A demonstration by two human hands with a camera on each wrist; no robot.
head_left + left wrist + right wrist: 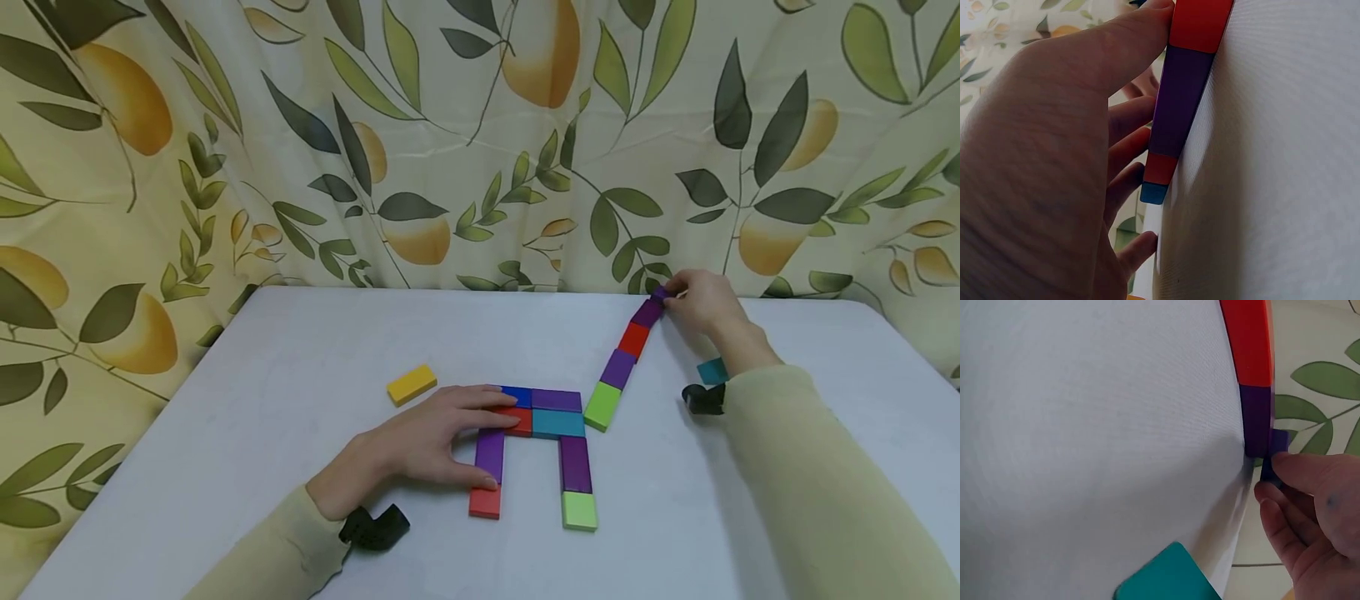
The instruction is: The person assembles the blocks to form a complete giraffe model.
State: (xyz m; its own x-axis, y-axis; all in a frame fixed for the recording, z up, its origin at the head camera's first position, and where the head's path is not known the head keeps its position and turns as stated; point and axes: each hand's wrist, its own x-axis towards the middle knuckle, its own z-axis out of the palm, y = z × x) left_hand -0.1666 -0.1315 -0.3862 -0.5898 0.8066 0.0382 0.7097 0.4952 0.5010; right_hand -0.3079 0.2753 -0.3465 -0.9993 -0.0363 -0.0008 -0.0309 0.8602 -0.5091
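Flat coloured blocks lie on a white table, two rows with two legs. My left hand (427,429) rests on the left part with fingers spread, touching the blue block (515,395), the red block (522,423) and the left leg's purple block (490,454). A slanted line of blocks runs from a light green block (602,407) past a red block (633,340) to a dark purple block (647,313). At its far end my right hand (708,308) pinches a purple block (1279,439) between thumb and fingers, against the dark purple one.
A loose yellow block (412,385) lies left of the rows. Near my right wrist lies a teal block (712,372), partly hidden by the sleeve. The table's far edge is close behind the right hand, with a leaf-and-fruit patterned curtain (465,208) beyond.
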